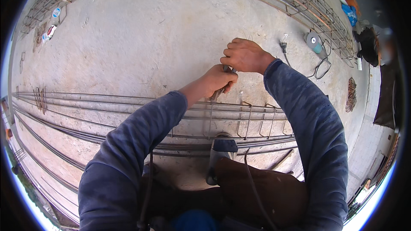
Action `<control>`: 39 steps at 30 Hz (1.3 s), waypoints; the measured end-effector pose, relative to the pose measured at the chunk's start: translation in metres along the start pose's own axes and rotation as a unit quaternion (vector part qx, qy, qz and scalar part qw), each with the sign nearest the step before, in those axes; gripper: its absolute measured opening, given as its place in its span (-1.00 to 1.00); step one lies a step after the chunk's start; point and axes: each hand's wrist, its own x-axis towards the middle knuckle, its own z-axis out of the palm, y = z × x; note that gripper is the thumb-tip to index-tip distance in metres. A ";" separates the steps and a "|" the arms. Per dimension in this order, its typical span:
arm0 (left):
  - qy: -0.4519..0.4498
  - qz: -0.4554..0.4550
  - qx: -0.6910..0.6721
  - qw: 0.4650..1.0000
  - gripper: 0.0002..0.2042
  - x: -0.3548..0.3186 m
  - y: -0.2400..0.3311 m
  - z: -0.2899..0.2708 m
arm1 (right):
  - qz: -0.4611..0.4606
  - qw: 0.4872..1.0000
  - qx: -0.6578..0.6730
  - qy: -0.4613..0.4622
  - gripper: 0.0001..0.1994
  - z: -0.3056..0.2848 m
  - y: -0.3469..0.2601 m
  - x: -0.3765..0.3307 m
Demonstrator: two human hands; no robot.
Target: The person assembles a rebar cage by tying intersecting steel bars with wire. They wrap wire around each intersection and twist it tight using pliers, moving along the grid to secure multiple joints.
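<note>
My left hand (219, 80) is closed around a dark metal hand tool (218, 93), whose lower end sticks out beneath the fingers; its exact kind is hidden by the grip. Close above it, my right hand (245, 55) is curled shut near the tool's upper end, and whatever lies inside its fingers is out of sight. Both hands are above a long steel rebar cage (249, 122) with bent stirrups, which lies across the floor in front of my body. The cage's stirrups show on the right, between my forearms.
A boot (224, 146) stands at the rebar. An angle grinder (315, 44) and a power plug (283, 46) lie right of my hands. More rebar cages (295, 0) line the far edge. A wire bundle (351, 94) lies at right; another disc tool (50, 31) is far left.
</note>
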 end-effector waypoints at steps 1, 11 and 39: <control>0.033 0.001 0.028 0.999 -0.82 0.001 -0.001 0.001 | 0.005 0.999 0.035 0.014 -0.91 0.014 0.003 0.002; 0.159 0.037 0.236 0.958 -0.48 -0.006 0.007 0.028 | 0.040 0.981 0.114 -0.155 -0.92 -0.015 0.009 0.028; 0.280 -0.040 0.295 0.913 -0.21 -0.008 0.018 0.063 | 0.031 0.987 0.048 -0.153 -0.90 -0.008 0.017 0.025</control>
